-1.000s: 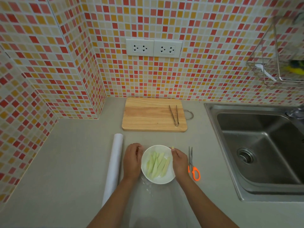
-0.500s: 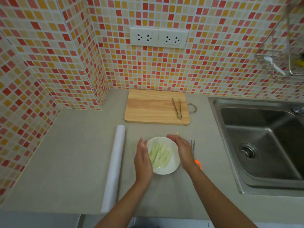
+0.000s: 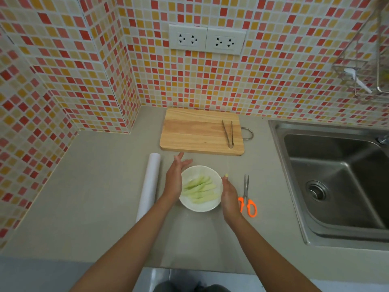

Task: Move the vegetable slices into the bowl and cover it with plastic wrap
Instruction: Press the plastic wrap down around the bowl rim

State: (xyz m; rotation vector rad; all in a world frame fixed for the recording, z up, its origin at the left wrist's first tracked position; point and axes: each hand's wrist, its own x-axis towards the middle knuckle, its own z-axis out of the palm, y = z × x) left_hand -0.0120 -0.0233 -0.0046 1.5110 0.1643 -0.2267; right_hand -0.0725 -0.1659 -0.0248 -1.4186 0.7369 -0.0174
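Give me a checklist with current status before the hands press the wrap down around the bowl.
1. Slices all in the bowl: ok, none left on the cutting board.
2. Wrap covering the bowl: cannot tell, the film is too faint.
3. Left hand and right hand flank the bowl, both open: ok.
4. Scissors clear of the bowl: ok.
5. Roll lies apart, left of the bowl: ok.

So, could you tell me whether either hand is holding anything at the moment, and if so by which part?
Nothing is held. The left hand and right hand flank the bowl of vegetable slices, fingers open.
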